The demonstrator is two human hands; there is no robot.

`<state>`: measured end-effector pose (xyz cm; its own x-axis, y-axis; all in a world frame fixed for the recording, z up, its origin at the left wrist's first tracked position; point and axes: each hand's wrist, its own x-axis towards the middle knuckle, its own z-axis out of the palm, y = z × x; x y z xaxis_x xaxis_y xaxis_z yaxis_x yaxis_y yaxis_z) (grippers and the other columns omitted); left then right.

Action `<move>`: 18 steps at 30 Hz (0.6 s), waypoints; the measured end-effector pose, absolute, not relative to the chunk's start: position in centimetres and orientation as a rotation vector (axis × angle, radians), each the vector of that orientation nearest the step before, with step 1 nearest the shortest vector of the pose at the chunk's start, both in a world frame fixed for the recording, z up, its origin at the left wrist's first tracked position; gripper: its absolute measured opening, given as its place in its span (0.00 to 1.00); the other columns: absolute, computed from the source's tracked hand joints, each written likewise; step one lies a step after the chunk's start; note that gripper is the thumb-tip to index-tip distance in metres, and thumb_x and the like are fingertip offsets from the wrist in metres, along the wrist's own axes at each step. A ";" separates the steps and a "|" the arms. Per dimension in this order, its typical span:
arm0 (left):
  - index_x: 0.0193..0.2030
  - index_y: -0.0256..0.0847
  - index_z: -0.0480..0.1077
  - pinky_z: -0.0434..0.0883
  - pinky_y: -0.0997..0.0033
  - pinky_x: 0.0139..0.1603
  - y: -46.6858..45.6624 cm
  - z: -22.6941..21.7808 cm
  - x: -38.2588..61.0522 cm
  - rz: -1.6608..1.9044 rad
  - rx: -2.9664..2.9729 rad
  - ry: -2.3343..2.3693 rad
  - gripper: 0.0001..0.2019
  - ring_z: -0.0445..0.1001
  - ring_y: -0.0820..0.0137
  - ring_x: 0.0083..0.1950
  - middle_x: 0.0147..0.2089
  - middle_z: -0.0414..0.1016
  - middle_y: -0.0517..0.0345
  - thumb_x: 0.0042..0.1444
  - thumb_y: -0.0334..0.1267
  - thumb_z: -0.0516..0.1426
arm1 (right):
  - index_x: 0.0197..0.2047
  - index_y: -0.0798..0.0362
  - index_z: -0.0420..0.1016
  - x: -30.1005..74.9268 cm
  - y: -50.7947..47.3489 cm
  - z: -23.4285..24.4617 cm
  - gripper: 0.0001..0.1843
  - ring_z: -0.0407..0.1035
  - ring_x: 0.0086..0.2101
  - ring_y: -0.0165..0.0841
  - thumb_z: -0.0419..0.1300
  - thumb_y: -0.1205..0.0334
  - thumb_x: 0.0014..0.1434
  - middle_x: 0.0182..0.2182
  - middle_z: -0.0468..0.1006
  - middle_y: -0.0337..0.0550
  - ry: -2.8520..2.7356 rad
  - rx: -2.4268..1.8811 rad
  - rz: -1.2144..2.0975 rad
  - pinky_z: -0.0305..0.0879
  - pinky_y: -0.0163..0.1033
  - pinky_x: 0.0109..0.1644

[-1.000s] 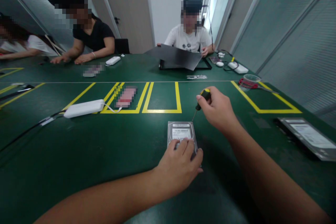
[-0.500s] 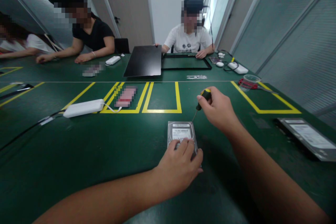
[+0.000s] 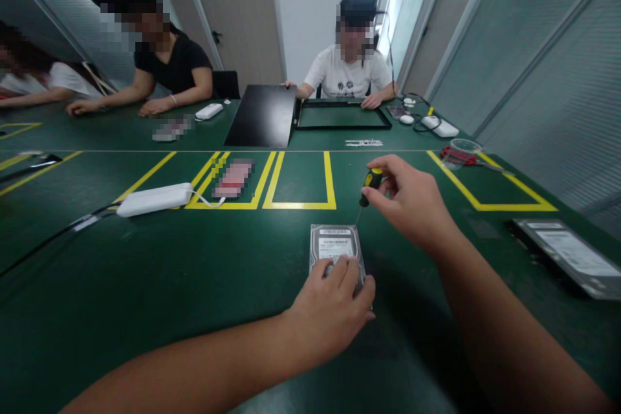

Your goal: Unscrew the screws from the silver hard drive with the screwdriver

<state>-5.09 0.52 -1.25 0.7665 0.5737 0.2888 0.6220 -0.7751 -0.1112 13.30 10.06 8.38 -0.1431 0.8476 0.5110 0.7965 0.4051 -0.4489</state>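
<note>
One grip each: right hand (image 3: 412,204) pinching a screwdriver (image 3: 371,182) (yellow-black), left hand (image 3: 332,304) clasping a hard drive (image 3: 336,242).

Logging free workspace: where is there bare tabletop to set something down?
Bare: green tabletop left of the near hard drive, nearer than the white power bank, and inside the yellow tape outline beyond that drive. Crowded: that drive, the left hand on it, the screwdriver in the right hand at its corner.
</note>
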 end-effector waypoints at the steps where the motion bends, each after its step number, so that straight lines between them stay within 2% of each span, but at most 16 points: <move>1: 0.64 0.39 0.63 0.66 0.49 0.54 0.5 -1.3 -5.1 -0.352 -2.760 -0.948 0.26 0.65 0.50 0.62 0.63 0.66 0.37 0.64 0.51 0.55 | 0.51 0.55 0.72 13.2 10.0 8.5 0.20 0.64 0.26 0.28 0.65 0.64 0.55 0.24 0.70 0.35 -1.960 -1.392 0.069 0.56 0.35 0.34; 8: 0.64 0.40 0.63 0.66 0.49 0.54 0.5 -1.2 -5.1 -0.352 -2.760 -0.953 0.25 0.65 0.50 0.63 0.63 0.66 0.38 0.65 0.51 0.54 | 0.44 0.53 0.78 12.8 9.9 8.4 0.11 0.65 0.30 0.29 0.61 0.57 0.62 0.34 0.72 0.42 -1.922 -1.281 -0.132 0.60 0.36 0.38; 12: 0.64 0.39 0.63 0.66 0.49 0.54 0.5 -1.0 -5.1 -0.342 -2.771 -0.949 0.25 0.65 0.50 0.63 0.63 0.66 0.37 0.65 0.51 0.54 | 0.45 0.54 0.79 13.0 10.1 8.3 0.11 0.67 0.32 0.30 0.61 0.59 0.61 0.35 0.75 0.43 -1.886 -1.279 -0.155 0.61 0.37 0.38; 18: 0.64 0.40 0.63 0.66 0.49 0.54 0.5 -1.1 -5.1 -0.348 -2.766 -0.950 0.25 0.65 0.50 0.63 0.63 0.66 0.37 0.65 0.51 0.53 | 0.47 0.55 0.77 13.1 10.1 8.1 0.13 0.65 0.28 0.30 0.60 0.63 0.59 0.32 0.75 0.41 -1.850 -1.322 -0.137 0.59 0.37 0.33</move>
<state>-5.10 0.51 -1.06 0.7665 0.5768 0.2826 0.6229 -0.7748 -0.1083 13.11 10.14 8.14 -0.0941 0.7320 0.6748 0.8235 0.4381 -0.3604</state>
